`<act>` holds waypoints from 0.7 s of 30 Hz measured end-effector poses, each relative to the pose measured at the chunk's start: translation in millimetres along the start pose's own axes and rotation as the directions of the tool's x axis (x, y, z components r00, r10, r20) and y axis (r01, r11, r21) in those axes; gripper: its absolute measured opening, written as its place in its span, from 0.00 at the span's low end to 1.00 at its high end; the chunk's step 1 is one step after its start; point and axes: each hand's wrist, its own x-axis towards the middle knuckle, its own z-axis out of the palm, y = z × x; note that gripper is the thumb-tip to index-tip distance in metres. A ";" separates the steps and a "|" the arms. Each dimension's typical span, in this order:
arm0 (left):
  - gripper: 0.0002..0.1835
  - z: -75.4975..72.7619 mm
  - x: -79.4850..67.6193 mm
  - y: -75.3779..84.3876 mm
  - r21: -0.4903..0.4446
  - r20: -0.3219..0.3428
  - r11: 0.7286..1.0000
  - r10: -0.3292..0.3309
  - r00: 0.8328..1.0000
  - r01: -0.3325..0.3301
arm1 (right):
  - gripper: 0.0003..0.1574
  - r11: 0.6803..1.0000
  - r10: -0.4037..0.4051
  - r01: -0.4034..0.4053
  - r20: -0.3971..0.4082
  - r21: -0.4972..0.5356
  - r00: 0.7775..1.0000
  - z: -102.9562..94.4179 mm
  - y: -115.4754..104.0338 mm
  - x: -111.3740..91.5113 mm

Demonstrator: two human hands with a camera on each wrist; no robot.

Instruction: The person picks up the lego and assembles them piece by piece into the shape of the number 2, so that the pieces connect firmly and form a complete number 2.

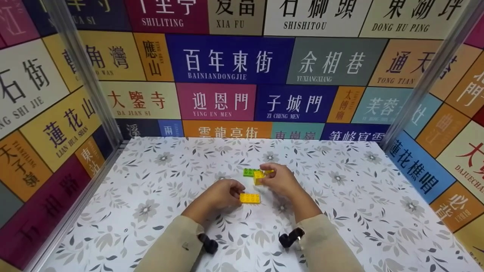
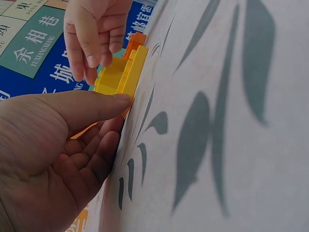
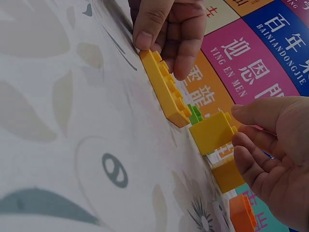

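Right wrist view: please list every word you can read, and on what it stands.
"迎恩": pink wall panel
"YING EN MEN": same panel
"百年": blue wall panel
"BAINIANDONGJIE": same panel
"龍": orange wall panel
Other wall texts: cut off, covered or blurred.
Yellow bricks: no readable text.

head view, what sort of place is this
Probably a small indoor booth set up for tabletop work: sign-covered walls enclose the far side and both flanks of a flower-patterned table, with metal posts where the walls meet.
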 end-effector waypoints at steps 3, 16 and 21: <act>0.20 0.1 1.8 0.3 0.002 0.005 1.000 -0.007 1.000 0.007 | 0.34 0.999 0.017 -0.017 0.006 -0.027 1.000 1.5 4.1 1.6; 0.22 0.3 2.9 1.2 -0.012 0.008 1.000 -0.028 1.000 0.028 | 0.23 0.993 0.007 -0.011 -0.029 -0.116 1.000 6.0 10.2 5.4; 0.22 0.0 2.7 0.5 -0.006 0.004 0.999 -0.035 0.999 0.035 | 0.23 0.994 0.032 -0.034 -0.021 -0.099 0.999 5.4 3.8 2.3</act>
